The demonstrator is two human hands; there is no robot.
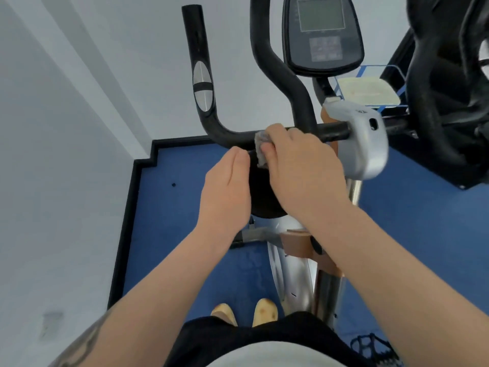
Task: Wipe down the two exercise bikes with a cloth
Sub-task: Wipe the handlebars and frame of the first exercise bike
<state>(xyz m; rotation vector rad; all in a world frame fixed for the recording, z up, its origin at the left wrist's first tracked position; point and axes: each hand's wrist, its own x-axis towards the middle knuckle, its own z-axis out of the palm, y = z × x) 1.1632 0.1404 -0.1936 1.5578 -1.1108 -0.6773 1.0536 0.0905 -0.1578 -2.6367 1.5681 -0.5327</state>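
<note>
An exercise bike stands in front of me with black handlebars (225, 132), a grey console (321, 35) and a silver frame (293, 266). My right hand (299, 165) grips a small grey cloth (260, 149) and holds it against the horizontal handlebar bar, left of the silver clamp housing (365, 144). My left hand (227, 186) hovers just left of the cloth with straight fingers held together, holding nothing. A second black machine (444, 83) stands at the right, only partly in view.
White walls close in on the left and ahead. The floor (174, 223) is blue with a black skirting edge. A blue-edged clear tray (370, 88) sits behind the console. A black pedal (370, 345) is at lower right. My feet stand beside the frame.
</note>
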